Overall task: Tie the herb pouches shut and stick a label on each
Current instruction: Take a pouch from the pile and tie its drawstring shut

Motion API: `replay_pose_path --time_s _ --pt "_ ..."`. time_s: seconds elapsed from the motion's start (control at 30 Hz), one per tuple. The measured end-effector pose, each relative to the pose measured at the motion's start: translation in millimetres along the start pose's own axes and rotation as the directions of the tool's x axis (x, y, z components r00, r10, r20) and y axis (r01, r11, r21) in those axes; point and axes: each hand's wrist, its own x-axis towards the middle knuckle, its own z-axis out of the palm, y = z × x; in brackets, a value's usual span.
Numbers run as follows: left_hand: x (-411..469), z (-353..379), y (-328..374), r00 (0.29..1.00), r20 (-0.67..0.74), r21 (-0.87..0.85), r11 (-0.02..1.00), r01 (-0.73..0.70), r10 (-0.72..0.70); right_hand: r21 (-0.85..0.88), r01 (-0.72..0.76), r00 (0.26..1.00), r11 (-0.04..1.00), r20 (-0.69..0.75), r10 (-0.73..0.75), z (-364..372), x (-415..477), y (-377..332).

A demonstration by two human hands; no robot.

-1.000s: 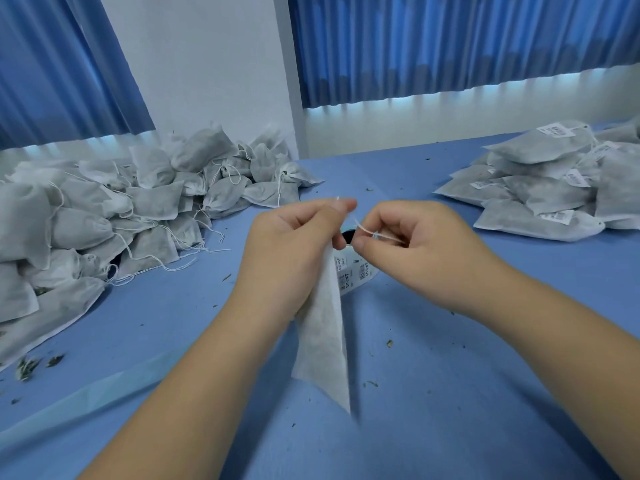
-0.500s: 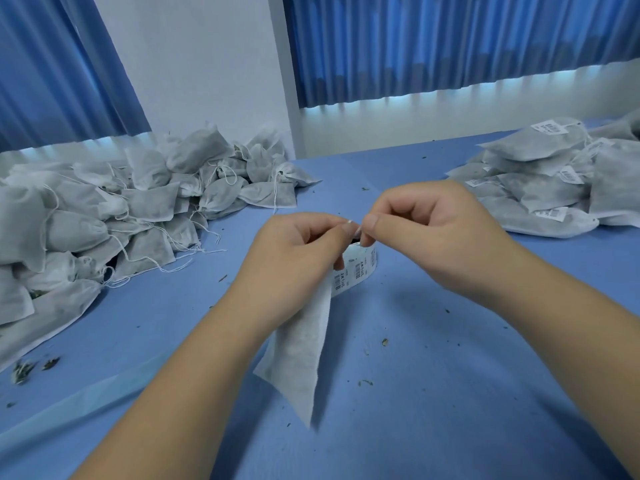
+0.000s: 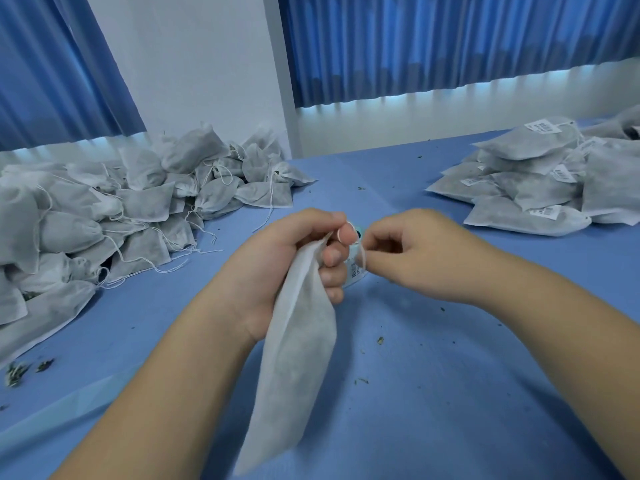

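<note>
Blue table (image 3: 450, 410) strewn with herb bits (image 3: 380, 340), blue curtains (image 3: 450, 46) behind, left hand (image 3: 277, 258) gripping pouch (image 3: 294, 375), right hand (image 3: 415, 258) pinching string (image 3: 362, 251)

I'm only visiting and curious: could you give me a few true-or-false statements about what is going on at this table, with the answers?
1. The left hand grips the pouch by its top. True.
2. The right hand holds scissors. False: it pinches the white string of the pouch.
3. Pouches in the right pile carry labels. True.
4. The held pouch lies flat on the table. False: it hangs down from the left hand.
5. The left pile is stacked in a box. False: it is a loose heap on the table, with strings trailing.
</note>
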Motion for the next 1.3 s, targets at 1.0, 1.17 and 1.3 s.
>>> replay_pose_path --time_s 1.0,1.17,1.3 --pt "4 -1 0 0.983 -0.049 -0.230 0.959 0.162 -0.178 0.554 0.026 1.000 0.832 -0.011 -0.023 -11 -8 -19" --pt "4 1 -2 0.985 -0.024 -0.177 0.971 0.163 -0.170 0.517 -0.030 0.996 0.855 -0.052 0.066 -8 -6 -18" --pt "2 3 -4 0.992 -0.044 -0.133 0.985 0.112 -0.119 0.536 -0.060 0.998 0.842 0.031 0.051 -10 -6 -16"
